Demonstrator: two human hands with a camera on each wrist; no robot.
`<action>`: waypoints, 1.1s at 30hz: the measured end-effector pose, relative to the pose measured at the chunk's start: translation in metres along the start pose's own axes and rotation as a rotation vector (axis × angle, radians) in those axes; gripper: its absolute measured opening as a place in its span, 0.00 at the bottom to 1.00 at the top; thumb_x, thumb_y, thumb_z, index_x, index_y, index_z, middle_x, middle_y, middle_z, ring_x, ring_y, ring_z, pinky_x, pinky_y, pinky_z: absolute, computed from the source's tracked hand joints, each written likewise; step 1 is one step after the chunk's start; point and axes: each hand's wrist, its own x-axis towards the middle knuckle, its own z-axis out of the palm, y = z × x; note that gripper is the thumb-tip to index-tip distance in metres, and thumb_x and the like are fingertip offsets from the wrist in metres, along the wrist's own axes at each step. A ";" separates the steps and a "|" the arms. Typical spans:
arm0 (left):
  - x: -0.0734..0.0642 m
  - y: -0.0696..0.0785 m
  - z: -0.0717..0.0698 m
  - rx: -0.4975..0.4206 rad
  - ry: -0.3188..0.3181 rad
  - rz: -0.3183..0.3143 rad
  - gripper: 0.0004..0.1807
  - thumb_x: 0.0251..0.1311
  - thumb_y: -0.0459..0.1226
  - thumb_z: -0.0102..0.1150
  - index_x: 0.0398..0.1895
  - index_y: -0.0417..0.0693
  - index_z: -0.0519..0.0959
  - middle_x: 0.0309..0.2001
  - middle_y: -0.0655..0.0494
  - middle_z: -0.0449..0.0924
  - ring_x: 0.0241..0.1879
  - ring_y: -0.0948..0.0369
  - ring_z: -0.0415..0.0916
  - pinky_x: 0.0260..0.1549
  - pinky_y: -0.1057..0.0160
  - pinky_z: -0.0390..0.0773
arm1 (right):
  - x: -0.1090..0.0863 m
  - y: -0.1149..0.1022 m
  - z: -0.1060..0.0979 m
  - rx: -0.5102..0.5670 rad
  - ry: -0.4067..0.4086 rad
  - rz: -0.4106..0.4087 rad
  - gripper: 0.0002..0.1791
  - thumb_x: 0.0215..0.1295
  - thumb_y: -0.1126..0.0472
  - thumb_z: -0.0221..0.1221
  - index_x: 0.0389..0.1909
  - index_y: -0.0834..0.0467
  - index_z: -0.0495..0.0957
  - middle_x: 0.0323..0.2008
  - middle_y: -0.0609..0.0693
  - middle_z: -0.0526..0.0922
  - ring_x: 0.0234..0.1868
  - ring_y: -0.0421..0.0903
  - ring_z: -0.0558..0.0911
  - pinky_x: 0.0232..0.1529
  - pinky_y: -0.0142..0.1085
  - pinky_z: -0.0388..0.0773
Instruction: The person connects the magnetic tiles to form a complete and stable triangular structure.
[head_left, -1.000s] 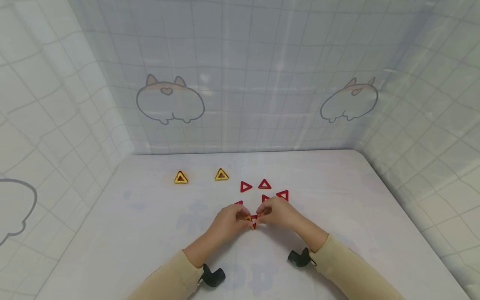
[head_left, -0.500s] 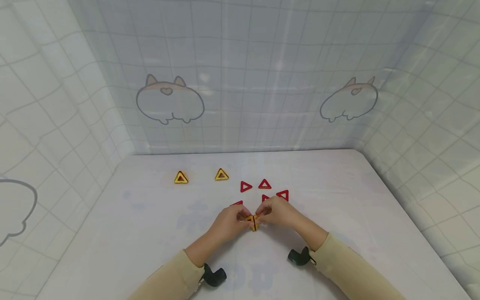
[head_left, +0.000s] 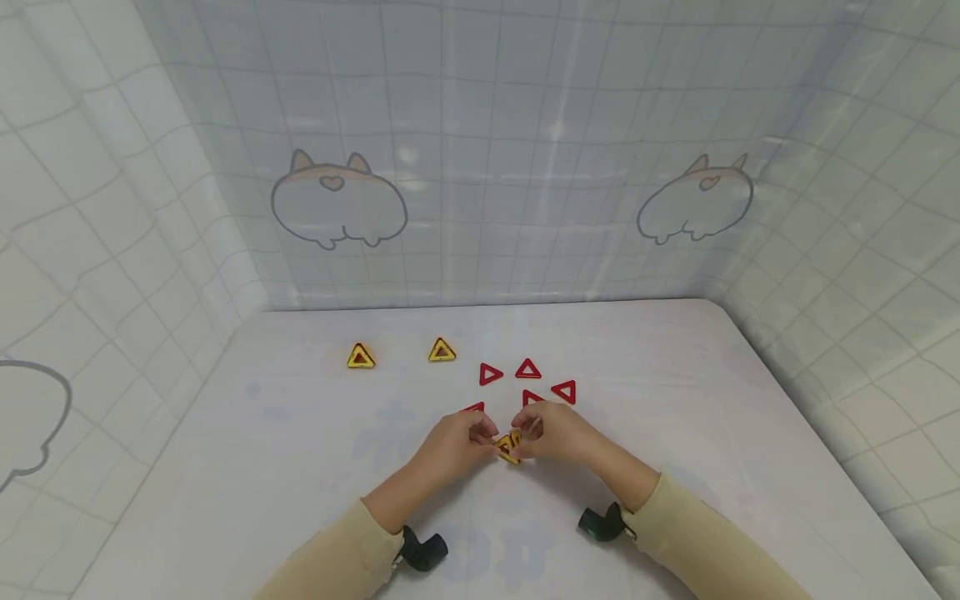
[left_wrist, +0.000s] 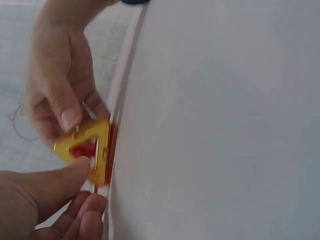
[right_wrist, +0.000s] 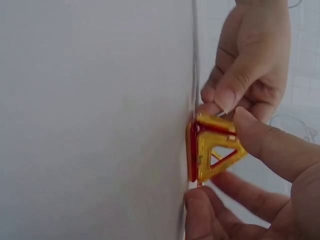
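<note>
Both hands meet over the near middle of the table, around a small block of yellow and red triangle tiles (head_left: 507,450). My left hand (head_left: 456,446) holds its left side; in the left wrist view the left thumb lies on a yellow triangular face (left_wrist: 103,155) and the other fingers curl below. From the right, my right hand (head_left: 553,432) pinches the block between thumb and fingers. Yellow faces with red layers along the edges show in the right wrist view on the block (right_wrist: 204,159). Fingers cover parts of it.
Two yellow triangle blocks, one further left (head_left: 361,365) and one nearer the middle (head_left: 442,358), lie toward the back. Several red triangle tiles (head_left: 528,377) lie just beyond the hands, some partly covered by them. Patterned walls (head_left: 487,275) surround the white table (head_left: 300,467).
Between the fingers, red edges showed first, then two yellow faces meeting at a ridge; now the block is turned with one yellow triangle facing up. The right hand has dropped slightly nearer the body.
</note>
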 end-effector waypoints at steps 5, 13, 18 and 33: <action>0.006 -0.001 -0.014 -0.003 0.026 -0.028 0.09 0.60 0.38 0.71 0.40 0.49 0.82 0.34 0.62 0.80 0.36 0.63 0.78 0.40 0.61 0.80 | 0.001 -0.002 0.004 -0.052 0.007 0.009 0.24 0.49 0.52 0.77 0.46 0.57 0.83 0.33 0.42 0.80 0.33 0.42 0.77 0.34 0.36 0.77; 0.026 -0.004 -0.027 -0.018 0.117 -0.098 0.11 0.61 0.42 0.70 0.43 0.49 0.81 0.36 0.60 0.81 0.38 0.61 0.78 0.36 0.63 0.80 | 0.002 -0.002 0.005 -0.074 -0.022 0.019 0.23 0.51 0.54 0.76 0.48 0.56 0.84 0.33 0.40 0.81 0.35 0.42 0.77 0.36 0.35 0.78; 0.044 -0.006 -0.029 -0.040 0.165 -0.143 0.15 0.61 0.43 0.69 0.48 0.49 0.81 0.44 0.56 0.81 0.46 0.57 0.77 0.44 0.59 0.81 | 0.001 0.000 0.002 -0.065 -0.055 0.000 0.23 0.54 0.57 0.75 0.51 0.54 0.83 0.38 0.39 0.82 0.39 0.42 0.77 0.40 0.36 0.78; 0.095 -0.013 -0.023 0.031 0.100 -0.224 0.34 0.61 0.43 0.69 0.69 0.46 0.70 0.62 0.47 0.75 0.62 0.50 0.73 0.59 0.50 0.74 | 0.003 0.000 -0.003 -0.027 -0.107 0.017 0.23 0.54 0.57 0.75 0.52 0.55 0.82 0.38 0.41 0.81 0.41 0.43 0.78 0.43 0.36 0.79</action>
